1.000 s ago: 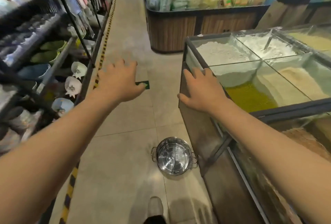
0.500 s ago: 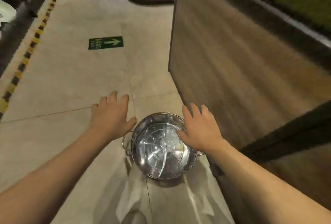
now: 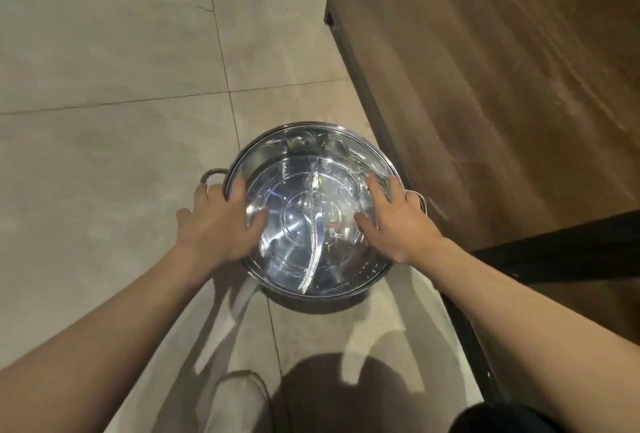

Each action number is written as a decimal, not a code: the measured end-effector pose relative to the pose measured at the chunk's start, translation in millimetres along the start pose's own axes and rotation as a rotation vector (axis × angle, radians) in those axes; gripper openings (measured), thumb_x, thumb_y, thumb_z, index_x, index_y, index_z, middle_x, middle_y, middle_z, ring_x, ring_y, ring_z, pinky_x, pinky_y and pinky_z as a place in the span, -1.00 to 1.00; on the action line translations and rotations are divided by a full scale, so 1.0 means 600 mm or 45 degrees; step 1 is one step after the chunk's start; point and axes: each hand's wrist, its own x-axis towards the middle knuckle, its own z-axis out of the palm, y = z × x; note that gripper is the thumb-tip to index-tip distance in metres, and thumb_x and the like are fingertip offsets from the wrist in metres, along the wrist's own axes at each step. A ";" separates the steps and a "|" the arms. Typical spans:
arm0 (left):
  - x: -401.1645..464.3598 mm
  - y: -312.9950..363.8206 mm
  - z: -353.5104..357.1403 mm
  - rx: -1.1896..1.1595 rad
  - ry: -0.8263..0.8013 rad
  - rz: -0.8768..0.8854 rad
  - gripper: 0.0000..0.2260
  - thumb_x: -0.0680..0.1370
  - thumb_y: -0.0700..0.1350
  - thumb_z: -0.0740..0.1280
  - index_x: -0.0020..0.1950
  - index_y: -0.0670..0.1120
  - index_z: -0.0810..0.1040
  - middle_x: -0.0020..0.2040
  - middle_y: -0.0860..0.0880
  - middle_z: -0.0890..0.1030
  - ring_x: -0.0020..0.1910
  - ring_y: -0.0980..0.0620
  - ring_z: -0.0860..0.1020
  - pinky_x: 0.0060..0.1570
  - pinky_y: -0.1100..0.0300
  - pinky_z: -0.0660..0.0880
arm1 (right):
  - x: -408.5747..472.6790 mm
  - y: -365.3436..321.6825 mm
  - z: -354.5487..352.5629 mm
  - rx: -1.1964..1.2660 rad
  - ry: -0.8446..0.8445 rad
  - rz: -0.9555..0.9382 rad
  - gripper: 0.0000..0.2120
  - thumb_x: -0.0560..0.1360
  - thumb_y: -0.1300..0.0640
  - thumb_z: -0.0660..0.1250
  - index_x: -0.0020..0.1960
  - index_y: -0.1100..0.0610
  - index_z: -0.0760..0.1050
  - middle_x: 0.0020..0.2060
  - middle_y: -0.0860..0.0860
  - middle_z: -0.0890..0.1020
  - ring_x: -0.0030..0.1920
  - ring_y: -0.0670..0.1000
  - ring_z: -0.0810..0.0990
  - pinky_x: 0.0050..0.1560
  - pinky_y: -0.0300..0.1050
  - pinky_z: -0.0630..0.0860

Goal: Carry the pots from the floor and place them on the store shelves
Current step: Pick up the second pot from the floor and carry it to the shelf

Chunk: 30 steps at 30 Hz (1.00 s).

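Grip state: left hand (image 3: 221, 221) and right hand (image 3: 394, 221) spread open, thumbs over the rim of the round shiny steel pot with a curved inner divider (image 3: 313, 210), not yet closed. Pot sits on the beige tiled floor (image 3: 114, 162), between both hands. Risks, judged: slick rim could slip; brown wood-grain cabinet side (image 3: 502, 86) just right of the right hand may knock its loop handle (image 3: 417, 198).

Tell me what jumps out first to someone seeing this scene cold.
A shiny steel pot with a curved divider inside sits on the tiled floor, dead centre. Both bare hands are on its rim: the left hand beside the left loop handle, the right hand by the right one, thumbs inside. A tall wood-grain counter side fills the right of the view, close to the pot.
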 end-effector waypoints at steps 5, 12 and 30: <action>-0.055 -0.008 0.015 -0.002 -0.073 -0.029 -0.26 0.49 0.41 0.03 0.56 0.02 0.07 0.36 -0.20 0.40 0.32 -0.27 0.37 0.09 -0.24 0.41 | 0.000 -0.001 -0.004 -0.003 -0.007 -0.012 -0.23 0.64 -0.28 0.04 0.67 0.00 -0.22 0.64 0.21 -0.06 0.53 0.47 0.05 0.44 0.31 0.21; -0.103 -0.008 0.016 0.223 -0.071 -0.062 -0.17 0.39 0.52 -0.08 0.43 -0.03 0.25 0.28 -0.15 0.48 0.15 -0.23 0.53 0.06 -0.11 0.43 | 0.000 0.004 -0.001 0.038 0.002 -0.109 -0.23 0.63 -0.26 0.11 0.68 -0.01 -0.16 0.65 0.17 -0.05 0.55 0.48 -0.01 0.46 0.31 0.19; 0.011 -0.028 0.016 -0.301 -0.041 -0.094 -0.21 0.41 0.53 0.08 0.53 0.15 0.11 0.50 -0.16 0.21 0.41 -0.36 0.20 0.25 -0.30 0.36 | 0.048 0.038 0.013 0.175 0.085 0.041 -0.21 0.39 -0.65 -0.04 0.54 -0.40 -0.06 0.59 0.03 0.12 0.44 0.38 0.16 0.25 0.43 0.39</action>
